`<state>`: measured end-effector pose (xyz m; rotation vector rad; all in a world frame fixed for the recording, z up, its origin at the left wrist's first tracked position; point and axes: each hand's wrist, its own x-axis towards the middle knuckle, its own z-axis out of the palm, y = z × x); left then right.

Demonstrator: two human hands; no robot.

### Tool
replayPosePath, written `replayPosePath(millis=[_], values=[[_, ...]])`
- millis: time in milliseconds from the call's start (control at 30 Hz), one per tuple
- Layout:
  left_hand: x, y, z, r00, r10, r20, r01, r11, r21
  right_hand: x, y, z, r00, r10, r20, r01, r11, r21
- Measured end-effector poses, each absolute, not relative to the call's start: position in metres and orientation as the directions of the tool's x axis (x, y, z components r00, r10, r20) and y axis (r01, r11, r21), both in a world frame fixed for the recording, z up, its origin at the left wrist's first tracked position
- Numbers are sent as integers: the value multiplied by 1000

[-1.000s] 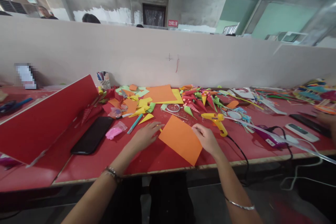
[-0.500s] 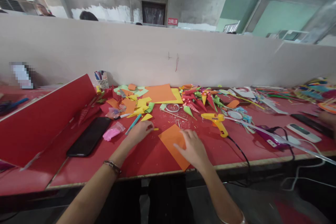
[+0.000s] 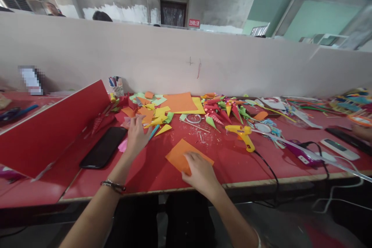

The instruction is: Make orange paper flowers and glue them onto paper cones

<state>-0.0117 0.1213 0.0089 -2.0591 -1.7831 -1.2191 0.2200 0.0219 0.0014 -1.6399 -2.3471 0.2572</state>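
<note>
Orange sheet (image 3: pixel 176 153) left of glue gun (image 3: pixel 244 136), right hand (image 3: pixel 201 172) over it, probably to steady it, finger grip unclear; left hand (image 3: pixel 137 135) farther left of gun, fingers apart, near paper scraps (image 3: pixel 160 111).

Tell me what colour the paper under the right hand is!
The paper is orange; it shows best in the head view.

Smooth, matt orange paper (image 3: pixel 178 152) under the right hand (image 3: pixel 200 172); glossy black phone (image 3: pixel 103 148) beside the left hand (image 3: pixel 137 135).
</note>
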Motion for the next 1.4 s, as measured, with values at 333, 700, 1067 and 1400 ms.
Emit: replayPosePath(millis=[333,700,1067,1400], values=[[19,86,27,49,764,644,788,-425,444,203,25,11,-272,954,122,938,291,-187],[43,64,0,417,802,428,748,-570,340,225,61,-11,-39,983,177,375,179,-910],[62,71,-13,422,887,187,902,-431,8,267,53,-25,138,966,220,762,39,-646],[72,76,-20,375,904,207,927,-370,-65,268,51,-24,109,974,197,854,9,-520]])
